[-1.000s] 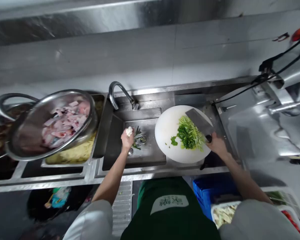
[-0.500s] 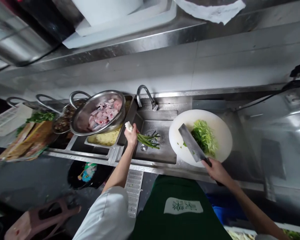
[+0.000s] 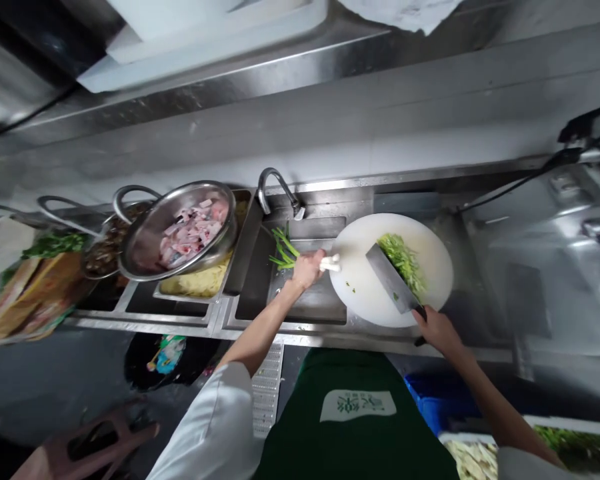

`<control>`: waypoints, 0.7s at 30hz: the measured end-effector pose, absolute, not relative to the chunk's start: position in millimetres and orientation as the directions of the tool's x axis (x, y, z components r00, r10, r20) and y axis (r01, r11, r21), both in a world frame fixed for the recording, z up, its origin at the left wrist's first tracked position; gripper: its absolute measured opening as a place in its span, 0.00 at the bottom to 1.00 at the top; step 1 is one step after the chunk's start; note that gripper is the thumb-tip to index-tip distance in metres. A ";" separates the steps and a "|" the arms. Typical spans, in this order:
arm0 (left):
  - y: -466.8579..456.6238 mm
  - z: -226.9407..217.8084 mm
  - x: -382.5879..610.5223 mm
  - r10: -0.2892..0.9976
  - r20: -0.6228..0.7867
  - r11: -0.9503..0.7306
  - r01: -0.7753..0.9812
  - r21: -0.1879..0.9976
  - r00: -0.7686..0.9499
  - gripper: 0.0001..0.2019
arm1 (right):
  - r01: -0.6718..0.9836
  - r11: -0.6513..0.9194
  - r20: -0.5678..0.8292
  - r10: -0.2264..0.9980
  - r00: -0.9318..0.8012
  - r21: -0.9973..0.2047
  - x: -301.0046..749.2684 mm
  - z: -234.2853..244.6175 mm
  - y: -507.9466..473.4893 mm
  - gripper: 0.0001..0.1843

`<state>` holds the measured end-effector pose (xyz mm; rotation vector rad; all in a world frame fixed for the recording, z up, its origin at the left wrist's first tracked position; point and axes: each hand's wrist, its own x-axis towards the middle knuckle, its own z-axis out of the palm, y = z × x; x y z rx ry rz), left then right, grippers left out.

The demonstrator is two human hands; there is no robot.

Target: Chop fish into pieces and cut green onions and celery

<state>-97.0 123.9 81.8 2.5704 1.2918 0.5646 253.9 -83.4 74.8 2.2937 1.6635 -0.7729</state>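
My left hand (image 3: 309, 268) is closed round a bunch of scallions (image 3: 285, 250) above the sink. Its white ends point right, over the left edge of the round white cutting board (image 3: 350, 250), and its green ends point left. In my right hand (image 3: 437, 331) is the handle of a cleaver (image 3: 391, 279). The wide blade lies along the left side of a pile of chopped greens (image 3: 405, 260) on the board. A few green bits lie on the board left of the blade.
Behind the sink (image 3: 325, 303) rises a curved faucet (image 3: 280, 183). A steel bowl of cut fish (image 3: 190, 237) sits left, over a tray of pale yellow shreds (image 3: 195, 280). Farther left are a bowl of brown pieces (image 3: 103, 257) and leafy greens (image 3: 55, 243). A shelf overhangs above.
My left hand has moved right with the scallions, from the sink's left side to the board's edge, and turned them so the white ends face right. The cleaver has shifted slightly against the pile.
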 end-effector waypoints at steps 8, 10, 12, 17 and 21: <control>75.0 43.8 39.8 0.293 0.036 -0.949 0.287 0.128 0.955 0.14 | 0.877 -0.478 -0.476 0.784 0.398 -0.054 254.0 90.7 -76.4 0.22; 61.4 30.0 58.3 0.236 -0.004 -0.954 0.232 0.190 0.972 0.14 | 0.863 -0.501 -0.486 0.771 0.411 -0.065 250.2 92.1 -76.6 0.22; 59.7 20.6 59.6 0.190 -0.015 -0.938 0.186 0.292 0.982 0.25 | 0.852 -0.517 -0.505 0.759 0.411 -0.082 245.3 94.1 -76.6 0.21; 92.9 13.4 17.8 0.179 -0.043 -0.862 0.178 0.475 0.983 0.54 | 0.848 -0.520 -0.549 0.741 0.387 -0.103 239.0 97.4 -73.3 0.19; 95.8 3.7 -6.2 0.341 -0.115 -0.820 0.355 0.450 0.933 0.40 | 0.843 -0.531 -0.574 0.718 0.394 -0.086 241.6 96.6 -70.1 0.19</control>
